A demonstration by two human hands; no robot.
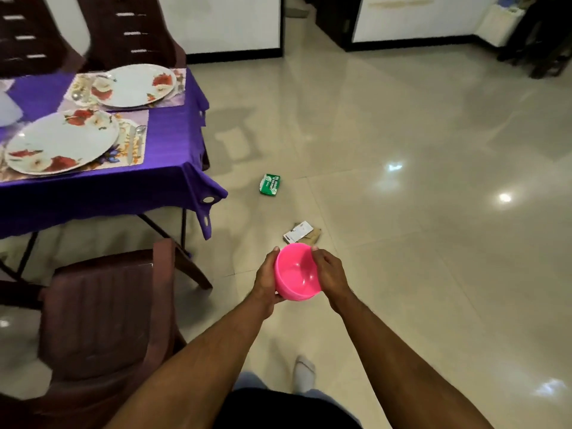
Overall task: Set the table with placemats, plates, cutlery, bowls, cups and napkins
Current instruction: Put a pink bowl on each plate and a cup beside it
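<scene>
1. Two hands, one pink bowl [297, 274]: left hand [266, 278] and right hand [328, 275] both grip it by its sides, fingers curled on the rim, held in the air over the floor, well apart from the desk [102, 193]. Looks like a stack at the base, maybe more than 1 bowl; can't tell.
2. Done so far, on the desk w/ purple cloth: 2 placemats, near placemat [136, 150] and far placemat [178, 99]; 2 flowered plates, near plate [62, 142] and far plate [136, 85], 1 per mat.
3. Cutlery [136, 140] lies beside the near plate, approx 2 pcs; some by the far plate too, blurred, no count.
4. Left to do, my guess: bowls onto the desk, then cups & napkins; none seen there yet. Desk's left part out of view.
5. Floor: 1 green packet [270, 184], 1 white card [298, 232]. Chairs: 1 near chair [102, 320], 2 behind the desk.
</scene>
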